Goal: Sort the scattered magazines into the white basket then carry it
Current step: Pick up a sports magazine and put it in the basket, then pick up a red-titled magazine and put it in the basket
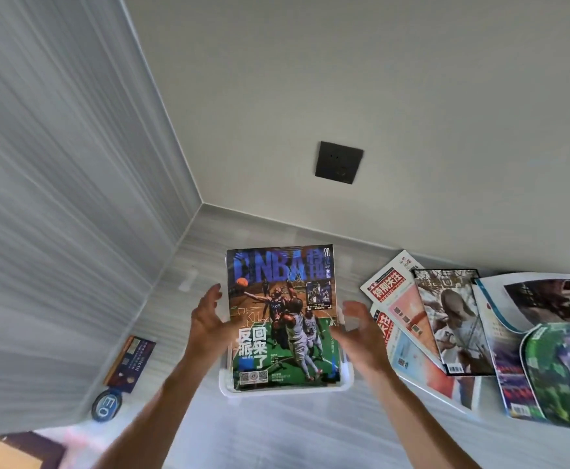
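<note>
A basketball magazine (281, 319) with a blue and green cover stands upright in the white basket (287, 389) on the grey counter. My left hand (207, 321) is at the magazine's left edge, fingers spread and touching it. My right hand (361, 328) hovers at the right edge with its fingers apart, slightly blurred. To the right, several magazines lie fanned out on the counter: a red-titled one (400, 299), a second red-titled one (422, 363), one with a dark border (454, 319), and a green one (560, 374).
The counter runs into a corner with grey striped wall panels on the left and a plain wall behind. A dark wall socket (339, 163) sits above the counter. A dark booklet (130, 363) and a round blue badge (106, 405) lie at the left.
</note>
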The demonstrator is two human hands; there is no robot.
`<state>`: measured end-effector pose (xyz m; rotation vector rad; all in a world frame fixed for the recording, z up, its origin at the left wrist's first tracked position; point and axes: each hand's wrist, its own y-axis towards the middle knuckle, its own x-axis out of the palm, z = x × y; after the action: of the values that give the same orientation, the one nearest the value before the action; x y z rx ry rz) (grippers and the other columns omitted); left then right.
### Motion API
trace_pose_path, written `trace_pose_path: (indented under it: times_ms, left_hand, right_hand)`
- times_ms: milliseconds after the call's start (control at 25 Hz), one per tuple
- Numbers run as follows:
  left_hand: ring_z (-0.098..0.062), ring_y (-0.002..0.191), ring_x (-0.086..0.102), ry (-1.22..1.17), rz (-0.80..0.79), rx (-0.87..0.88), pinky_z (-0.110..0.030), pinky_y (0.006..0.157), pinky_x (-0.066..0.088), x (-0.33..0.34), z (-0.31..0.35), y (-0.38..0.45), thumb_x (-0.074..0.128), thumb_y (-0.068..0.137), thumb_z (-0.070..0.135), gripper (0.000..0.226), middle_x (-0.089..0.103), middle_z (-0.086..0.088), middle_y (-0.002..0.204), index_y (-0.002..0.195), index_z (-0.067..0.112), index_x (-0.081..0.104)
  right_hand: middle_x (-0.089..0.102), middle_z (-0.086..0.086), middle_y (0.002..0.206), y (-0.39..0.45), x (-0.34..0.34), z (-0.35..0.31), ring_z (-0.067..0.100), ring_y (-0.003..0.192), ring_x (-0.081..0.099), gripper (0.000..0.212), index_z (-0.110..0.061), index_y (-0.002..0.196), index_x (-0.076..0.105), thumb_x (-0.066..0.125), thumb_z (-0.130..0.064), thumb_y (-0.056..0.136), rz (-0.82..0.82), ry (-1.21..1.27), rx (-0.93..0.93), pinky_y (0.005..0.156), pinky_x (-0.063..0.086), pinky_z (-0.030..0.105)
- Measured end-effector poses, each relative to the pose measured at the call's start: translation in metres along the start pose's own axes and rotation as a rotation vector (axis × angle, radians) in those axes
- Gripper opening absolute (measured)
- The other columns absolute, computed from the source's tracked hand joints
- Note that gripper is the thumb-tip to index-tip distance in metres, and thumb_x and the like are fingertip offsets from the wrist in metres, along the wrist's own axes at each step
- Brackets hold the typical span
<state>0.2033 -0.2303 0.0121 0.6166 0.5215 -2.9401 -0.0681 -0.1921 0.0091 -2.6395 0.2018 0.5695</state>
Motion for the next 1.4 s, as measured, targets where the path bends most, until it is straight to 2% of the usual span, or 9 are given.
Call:
trace_pose_path:
  times_ms: [120, 280, 440, 600, 760, 880, 1040, 1240, 1400]
  left_hand:
    - [-0.011, 0.089, 0.073, -0.161, -0.237, -0.208, -0.032, 0.082, 0.056, 0.009, 0.028, 0.047, 0.089, 0.054, 0.010, 0.064, 0.072, 0.002, 0.111, 0.111, 0.024, 0.062]
    - [-0.017, 0.091, 0.074, -0.321, -0.251, -0.101, -0.028, 0.074, 0.059, 0.007, 0.019, 0.054, 0.093, 0.044, 0.020, 0.059, 0.076, -0.001, 0.103, 0.097, 0.029, 0.067]
    - [-0.018, 0.099, 0.071, -0.323, -0.317, 0.003, -0.026, 0.078, 0.058, 0.003, 0.016, 0.042, 0.091, 0.052, 0.012, 0.057, 0.075, 0.005, 0.101, 0.096, 0.039, 0.066]
    - [-0.018, 0.106, 0.065, -0.158, -0.311, -0.059, -0.038, 0.095, 0.051, 0.006, 0.022, 0.047, 0.082, 0.062, -0.006, 0.066, 0.069, -0.001, 0.109, 0.108, 0.035, 0.056]
    - [-0.016, 0.095, 0.071, -0.087, -0.373, -0.130, -0.037, 0.087, 0.055, 0.003, 0.008, 0.042, 0.086, 0.060, 0.002, 0.062, 0.074, -0.001, 0.103, 0.109, 0.029, 0.059]
    - [-0.026, 0.109, 0.063, 0.043, -0.115, -0.042, -0.045, 0.083, 0.056, 0.014, 0.007, 0.015, 0.089, 0.062, 0.013, 0.074, 0.065, -0.002, 0.118, 0.124, 0.026, 0.050]
    - [-0.038, 0.132, 0.040, 0.239, 0.181, 0.344, -0.056, 0.106, 0.037, 0.052, 0.018, -0.050, 0.061, 0.074, 0.040, 0.074, 0.045, -0.016, 0.142, 0.139, 0.012, 0.040]
    - [-0.041, 0.129, 0.045, 0.297, -0.054, 0.393, -0.062, 0.104, 0.039, 0.132, 0.034, -0.114, 0.060, 0.077, 0.013, 0.061, 0.050, -0.023, 0.138, 0.135, 0.003, 0.044]
    - [-0.036, 0.122, 0.054, 0.359, -0.267, 0.421, -0.043, 0.103, 0.041, 0.219, 0.045, -0.166, 0.059, 0.076, 0.011, 0.057, 0.058, -0.017, 0.133, 0.132, 0.003, 0.051]
  right_hand:
    - [0.058, -0.005, 0.134, 0.042, -0.005, -0.014, 0.020, 0.085, 0.072, 0.092, -0.024, 0.147, 0.032, 0.081, -0.003, 0.071, -0.160, 0.343, 0.194, 0.064, 0.055, 0.032]
    - [0.075, -0.010, 0.108, 0.050, -0.001, -0.005, 0.013, 0.079, 0.076, 0.069, -0.027, 0.133, 0.051, 0.077, -0.003, 0.074, -0.170, 0.351, 0.094, 0.069, 0.054, 0.035]
    - [0.072, -0.004, 0.115, 0.037, -0.001, 0.002, 0.013, 0.074, 0.074, 0.061, -0.027, 0.128, 0.055, 0.074, 0.000, 0.078, -0.137, 0.346, -0.026, 0.053, 0.052, 0.020]
    - [0.068, -0.006, 0.114, 0.043, 0.002, -0.010, 0.016, 0.079, 0.076, 0.071, -0.029, 0.135, 0.046, 0.066, 0.010, 0.079, -0.179, 0.276, 0.017, 0.056, 0.053, 0.022]
    - [0.064, -0.011, 0.118, 0.037, 0.000, -0.009, 0.017, 0.091, 0.073, 0.067, -0.030, 0.133, 0.047, 0.074, -0.004, 0.079, -0.125, 0.276, 0.082, 0.061, 0.053, 0.026]
    - [0.061, -0.009, 0.119, 0.013, -0.016, 0.018, 0.016, 0.088, 0.068, 0.051, -0.034, 0.119, 0.057, 0.075, -0.010, 0.078, 0.047, 0.307, 0.141, 0.057, 0.053, 0.025]
    - [0.068, -0.004, 0.111, -0.054, -0.066, 0.104, 0.003, 0.068, 0.064, 0.030, -0.038, 0.091, 0.066, 0.068, -0.010, 0.079, 0.217, 0.140, 0.298, 0.055, 0.054, 0.027]
    - [0.071, 0.002, 0.114, -0.095, -0.147, 0.177, 0.023, 0.090, 0.069, 0.026, -0.022, 0.102, 0.067, 0.066, -0.009, 0.079, 0.316, -0.013, 0.447, 0.074, 0.060, 0.043]
    - [0.066, 0.006, 0.127, -0.074, -0.229, 0.204, 0.024, 0.108, 0.065, 0.040, -0.016, 0.122, 0.060, 0.067, -0.016, 0.082, 0.304, -0.261, 0.358, 0.091, 0.051, 0.034]
